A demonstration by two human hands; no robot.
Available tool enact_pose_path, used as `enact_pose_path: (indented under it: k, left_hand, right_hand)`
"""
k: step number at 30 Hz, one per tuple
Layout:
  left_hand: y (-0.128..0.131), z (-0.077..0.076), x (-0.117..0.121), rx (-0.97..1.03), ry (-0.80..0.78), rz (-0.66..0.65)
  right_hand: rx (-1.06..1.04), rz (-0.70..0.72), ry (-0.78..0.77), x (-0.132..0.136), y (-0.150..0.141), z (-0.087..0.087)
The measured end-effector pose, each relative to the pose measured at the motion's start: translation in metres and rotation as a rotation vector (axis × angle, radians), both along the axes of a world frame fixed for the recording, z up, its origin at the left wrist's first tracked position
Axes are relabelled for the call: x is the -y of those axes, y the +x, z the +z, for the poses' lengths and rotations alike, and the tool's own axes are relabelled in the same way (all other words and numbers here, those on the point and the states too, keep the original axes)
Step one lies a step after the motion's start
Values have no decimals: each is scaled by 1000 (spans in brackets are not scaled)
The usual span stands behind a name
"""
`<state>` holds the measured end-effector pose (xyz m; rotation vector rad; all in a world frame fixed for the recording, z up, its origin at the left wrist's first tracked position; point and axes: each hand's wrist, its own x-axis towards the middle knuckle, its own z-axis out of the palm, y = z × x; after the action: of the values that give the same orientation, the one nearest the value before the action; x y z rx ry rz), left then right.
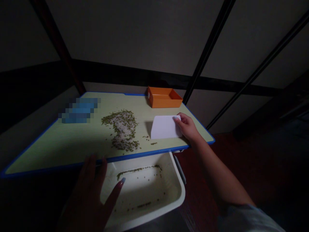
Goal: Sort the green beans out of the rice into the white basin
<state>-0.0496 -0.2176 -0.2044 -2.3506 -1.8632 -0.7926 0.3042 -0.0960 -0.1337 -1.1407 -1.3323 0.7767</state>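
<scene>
My right hand (187,126) grips a flat white scraper (165,127) by its right end, thumb on the near face. The scraper stands on edge on the pale green tabletop (79,141). To its left lies a spread pile of small green beans, like mung beans, mixed with white grains like rice (123,127). A few loose beans (154,143) lie beside the scraper's lower left corner. In deep shadow, my left hand (93,190) has its fingers spread at the table's front edge. Its thumb reaches over a white tub (177,190) with scattered beans inside.
An orange open box (166,102) stands at the table's back right. A blurred blue item (80,110) lies at the back left. Blue trim (149,153) edges the table, and the tub sits below its front edge. A panelled wall (135,35) rises behind.
</scene>
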Motion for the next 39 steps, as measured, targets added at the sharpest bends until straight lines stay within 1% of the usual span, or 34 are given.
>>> enact_pose_path:
  k: [3,10,14,20,22,26,34,39]
  left_hand:
    - [2,1,1,12,21,13]
    - [3,3,3,24,9,13]
    - [3,3,2,33,-2,28]
    - [4,5,2,59,-41,47]
    - [5,6,2,74,-61,43]
    - [6,8,3,76,-50,47]
    - [2,2,4,23,10,21]
    - [3,0,4,5,17,16]
  right_hand:
    - [-5,-6,16,0,0,0]
    - [-7,-45,47,1,0,2]
    - [-8,-9,6,1,0,1]
    - [20,-16,-12,2,-2,2]
    - [18,2,-24,3,-3,3]
    - [5,43,-46,4,-5,3]
    - [21,67,-38,2,-6,0]
    - [43,61,-27,0,-7,0]
